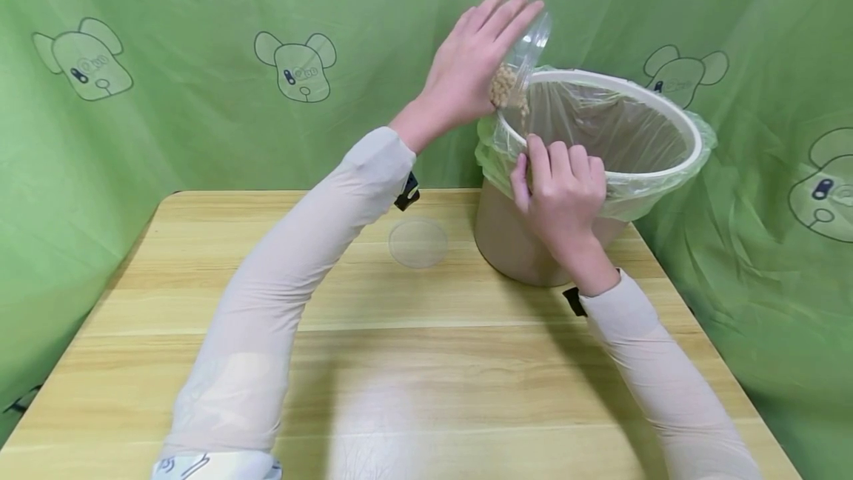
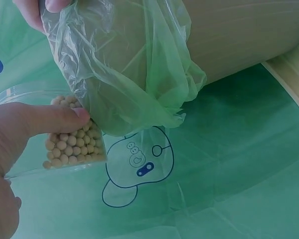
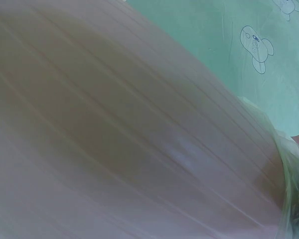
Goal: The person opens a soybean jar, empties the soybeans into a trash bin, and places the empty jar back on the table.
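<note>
My left hand (image 1: pixel 469 65) grips a clear plastic jar (image 1: pixel 535 39), tipped at the left side of the bin's rim. Small round beige beans (image 2: pixel 72 149) are bunched inside the jar, and in the head view some show along the rim. The left thumb (image 2: pixel 65 119) presses across the jar's side. With curled fingers, my right hand (image 1: pixel 563 191) grips the near rim of the waste bin (image 1: pixel 513 235) over its liner. A thin green bag (image 1: pixel 489 147) lines the bin and hangs outside its white rim (image 1: pixel 695 135). The bin leans; its bottom is hidden.
A clear round lid (image 1: pixel 417 243) lies flat on the wooden table (image 1: pixel 400 361), left of the bin. Green curtains (image 1: pixel 200 6) with printed mouse-like heads hang behind and beside the table. The bin stands near the table's back right corner.
</note>
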Motion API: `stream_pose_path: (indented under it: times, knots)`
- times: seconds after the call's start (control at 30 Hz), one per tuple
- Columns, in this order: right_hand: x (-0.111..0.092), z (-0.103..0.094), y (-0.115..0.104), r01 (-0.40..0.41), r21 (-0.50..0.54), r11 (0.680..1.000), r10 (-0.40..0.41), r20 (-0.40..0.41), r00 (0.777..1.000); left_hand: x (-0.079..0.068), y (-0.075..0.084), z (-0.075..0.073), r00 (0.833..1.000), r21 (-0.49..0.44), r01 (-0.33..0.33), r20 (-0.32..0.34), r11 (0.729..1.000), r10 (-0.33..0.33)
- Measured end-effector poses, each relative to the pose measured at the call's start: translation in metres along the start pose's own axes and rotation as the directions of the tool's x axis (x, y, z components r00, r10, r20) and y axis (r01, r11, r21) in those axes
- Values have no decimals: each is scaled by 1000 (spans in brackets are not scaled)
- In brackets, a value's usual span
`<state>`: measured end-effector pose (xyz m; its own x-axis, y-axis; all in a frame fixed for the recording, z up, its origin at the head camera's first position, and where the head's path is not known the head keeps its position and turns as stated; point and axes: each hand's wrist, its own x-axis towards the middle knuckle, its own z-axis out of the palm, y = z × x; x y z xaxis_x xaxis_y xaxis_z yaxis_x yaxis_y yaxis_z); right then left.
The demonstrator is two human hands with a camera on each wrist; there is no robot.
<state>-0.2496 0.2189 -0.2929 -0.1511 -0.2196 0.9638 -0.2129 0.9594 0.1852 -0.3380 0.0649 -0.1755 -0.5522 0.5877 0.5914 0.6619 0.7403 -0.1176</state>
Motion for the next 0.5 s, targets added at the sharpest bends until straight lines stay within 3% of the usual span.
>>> stream_pose_path:
  times: [0.33,0.5]
  knots:
    - [-1,1,1,-3,-1,1000,3,-13,1000,1,6,-2,999,20,-28,15,999,28]
    - [-2,0,0,-2,-6,1000,2,-15,1000,3,9,-3,997,57,-51,58,997,48]
